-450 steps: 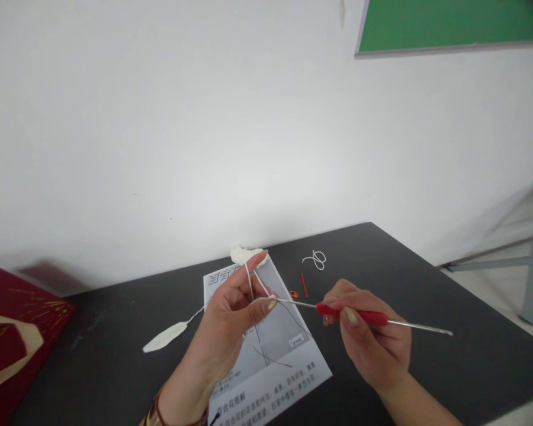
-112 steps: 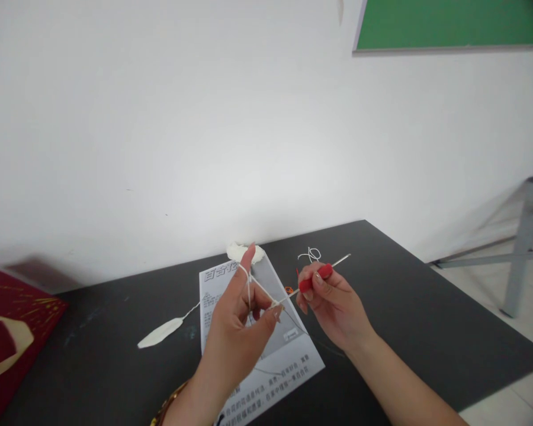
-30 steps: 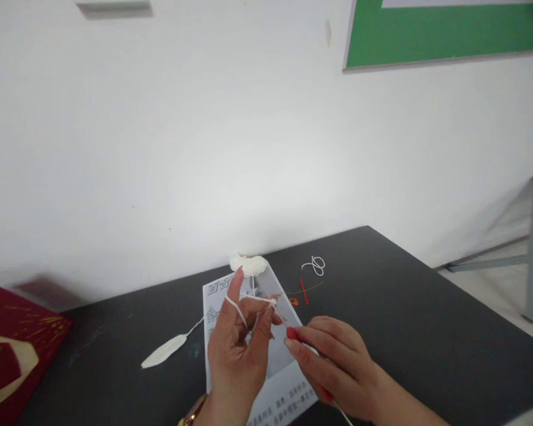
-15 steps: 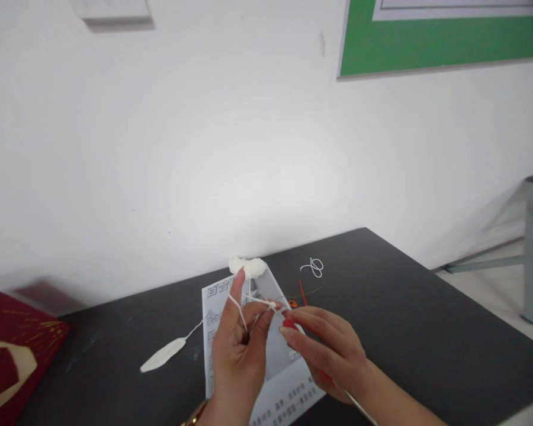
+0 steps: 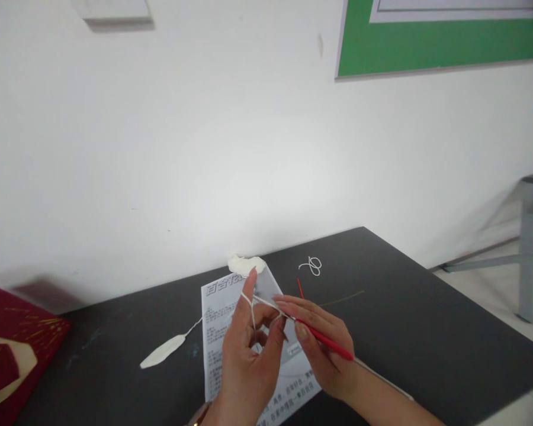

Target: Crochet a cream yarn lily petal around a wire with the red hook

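Observation:
My left hand [image 5: 251, 349] is raised over a printed instruction sheet [image 5: 217, 307], its forefinger up with white yarn [image 5: 251, 307] looped round it and thumb and middle finger pinching the small white work. My right hand [image 5: 322, 343] grips a red-handled crochet hook [image 5: 326, 344], whose metal tip points left into the yarn by my left thumb. A white yarn ball [image 5: 245, 264] lies at the sheet's far end.
On the black table [image 5: 404, 319] lie a white crocheted petal [image 5: 162, 352] with a tail, a loose white yarn loop [image 5: 311, 266] and a thin red stick [image 5: 299, 287]. A dark red box [image 5: 9, 343] sits far left. White wall behind; a metal table leg [image 5: 526, 254] stands right.
My right hand has turned the hook, so its red handle now slants down to the right with the tip still at the yarn. The camera has tilted slightly upward.

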A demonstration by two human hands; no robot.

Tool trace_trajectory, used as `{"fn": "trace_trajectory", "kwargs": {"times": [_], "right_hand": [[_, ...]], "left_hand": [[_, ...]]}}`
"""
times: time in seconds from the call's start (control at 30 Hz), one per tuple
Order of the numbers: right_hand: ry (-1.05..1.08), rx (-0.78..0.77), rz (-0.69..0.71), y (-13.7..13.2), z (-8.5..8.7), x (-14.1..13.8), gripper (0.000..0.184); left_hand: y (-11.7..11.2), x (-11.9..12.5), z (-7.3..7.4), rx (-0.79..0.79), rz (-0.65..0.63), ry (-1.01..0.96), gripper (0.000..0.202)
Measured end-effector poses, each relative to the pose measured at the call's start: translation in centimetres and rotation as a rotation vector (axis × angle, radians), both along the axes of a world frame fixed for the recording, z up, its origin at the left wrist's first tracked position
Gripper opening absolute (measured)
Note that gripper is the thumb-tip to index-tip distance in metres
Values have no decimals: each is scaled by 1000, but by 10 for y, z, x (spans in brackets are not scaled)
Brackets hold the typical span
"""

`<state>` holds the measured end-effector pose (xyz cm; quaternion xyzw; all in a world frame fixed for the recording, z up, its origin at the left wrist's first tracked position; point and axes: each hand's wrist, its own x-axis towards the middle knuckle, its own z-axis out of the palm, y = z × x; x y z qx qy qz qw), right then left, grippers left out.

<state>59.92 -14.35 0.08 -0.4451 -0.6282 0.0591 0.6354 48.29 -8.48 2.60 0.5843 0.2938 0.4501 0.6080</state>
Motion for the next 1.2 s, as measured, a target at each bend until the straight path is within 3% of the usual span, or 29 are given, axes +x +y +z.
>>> {"fn": "trace_trajectory", "kwargs": {"times": [0.2,0.4,0.57,0.73,0.9,1.1,1.2], "right_hand": [[-107,50,35,0,4,5,49],[151,38,-140,1,2,8,34],[264,-5,46,2,4,11,21],[-87,143,0,-1,8,13,37],[-348,244,-23,-3,8,18,38],[-624,241,-199,-12,5,18,37],[-583,237,-219,-12,3,14,41]], "left_hand": [[5,-6,22,-238,-135,42,81],[6,-5,27,-263,-90,-23,88],[11,-7,27,-387,-140,-98,92],[19,-12,32,-524,-232,-148,99],[22,-17,36,-555,-310,-131,98],[12,-15,38,-464,-169,-84,99],[10,-12,35,-333,-72,-13,91]]}}
